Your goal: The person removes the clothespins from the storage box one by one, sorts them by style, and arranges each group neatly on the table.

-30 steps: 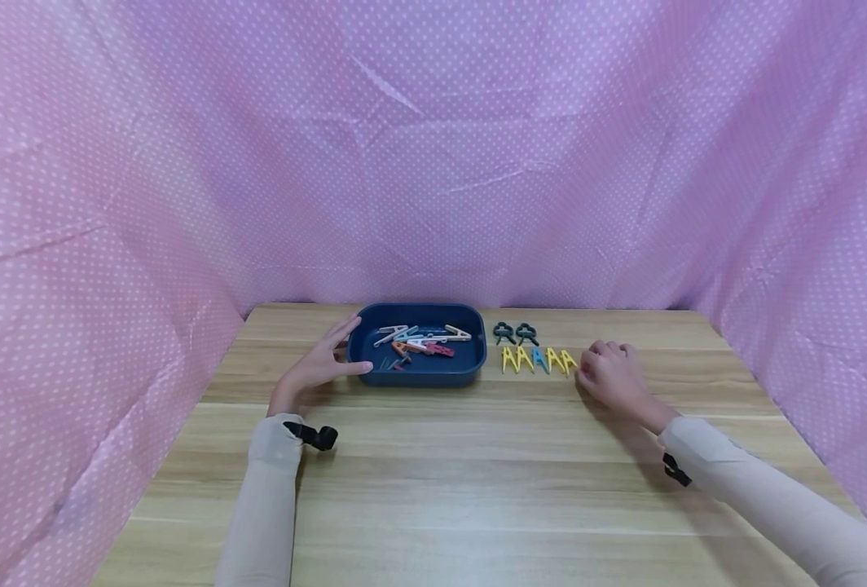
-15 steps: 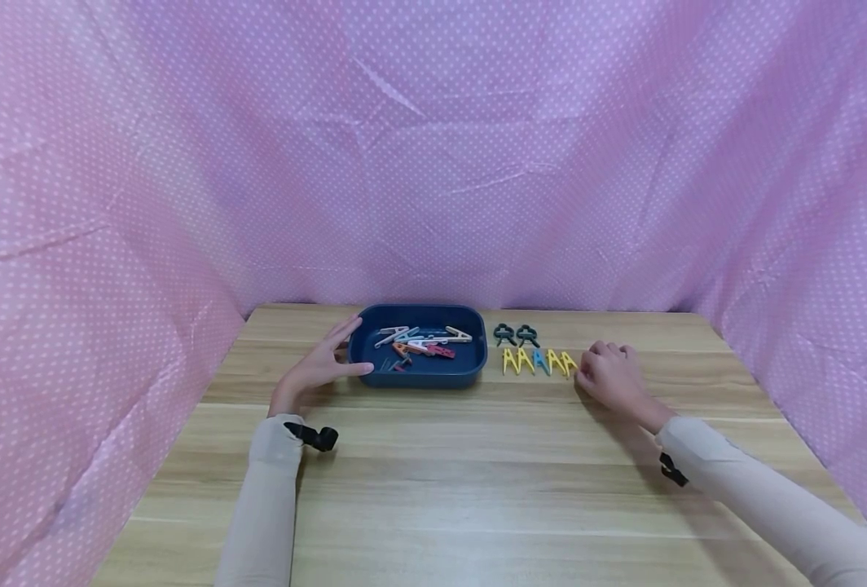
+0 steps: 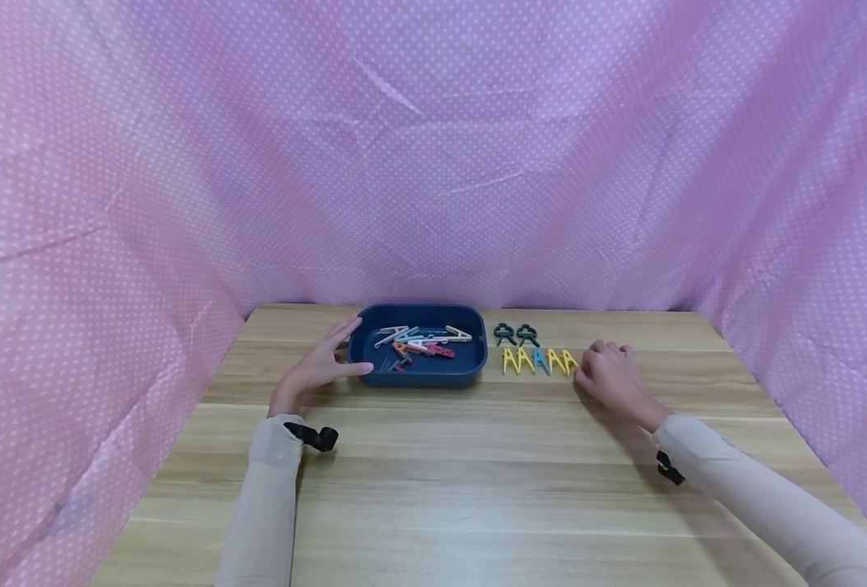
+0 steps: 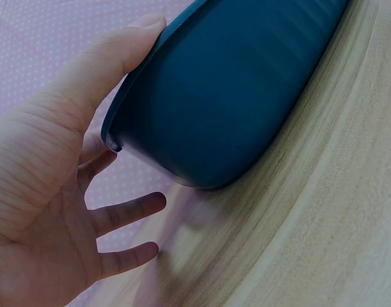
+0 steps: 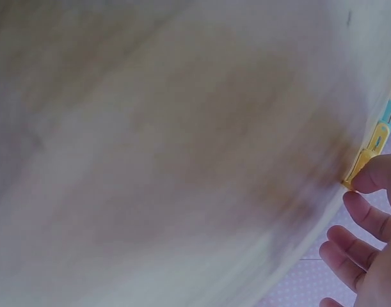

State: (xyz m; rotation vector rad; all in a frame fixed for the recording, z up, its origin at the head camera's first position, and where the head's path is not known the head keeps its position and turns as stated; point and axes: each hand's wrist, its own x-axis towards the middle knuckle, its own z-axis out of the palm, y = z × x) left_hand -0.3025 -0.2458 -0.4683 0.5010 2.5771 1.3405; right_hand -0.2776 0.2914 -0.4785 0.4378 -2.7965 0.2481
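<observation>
The left hand [image 3: 314,367] is spread at the left end of a dark blue plastic basin [image 3: 415,379], its thumb [image 4: 128,48] lying along the rim. In the left wrist view two fingers stand out straight, apart from the basin wall. Inside the basin lies a loose heap of clothespins [image 3: 420,346], white, orange, blue and red. Just right of it runs a row of yellow clothespins [image 3: 510,359] with a blue clothespin [image 3: 540,361] among them. At the row's right end, the right hand [image 3: 612,377] pinches the last yellow clothespin [image 5: 363,161] between thumb and index finger.
Two dark green cloud-shaped clips [image 3: 503,333] lie behind the row, right of the basin. A wooden table [image 3: 433,489] carries everything. Pink dotted cloth [image 3: 433,163] hangs along the back and both sides.
The rightmost yellow clothespin has shifted very slightly, and the right wrist has edged a little leftward. The left hand and the basin stay as they were.
</observation>
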